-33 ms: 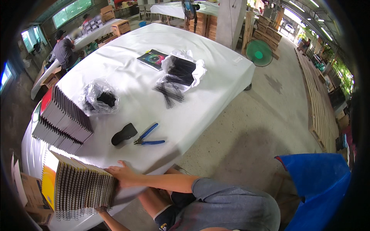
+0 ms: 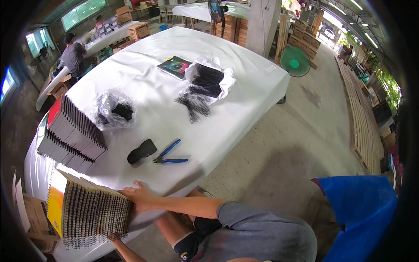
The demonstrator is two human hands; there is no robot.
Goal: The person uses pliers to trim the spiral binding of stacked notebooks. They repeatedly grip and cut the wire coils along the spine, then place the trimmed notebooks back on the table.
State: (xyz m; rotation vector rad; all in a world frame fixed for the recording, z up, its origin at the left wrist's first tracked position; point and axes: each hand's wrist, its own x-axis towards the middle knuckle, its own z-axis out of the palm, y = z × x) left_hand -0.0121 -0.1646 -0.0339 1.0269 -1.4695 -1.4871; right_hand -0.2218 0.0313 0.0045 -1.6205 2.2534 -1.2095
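Note:
A stack of spiral-bound notebooks with pale covers and black wire spines stands on edge at the near left corner of the white-covered table. My right hand presses flat against the stack's right end, fingers spread along it. My left hand comes up from below and grips the stack's lower near edge; it is mostly hidden. Blue-handled pliers and a black curved object lie just beyond my right hand.
A larger stack of notebooks leans at the left. A clear bag of black pieces, loose black spiral coils, a white bag of coils and a dark booklet lie farther off. Green fan, blue tub, a seated person.

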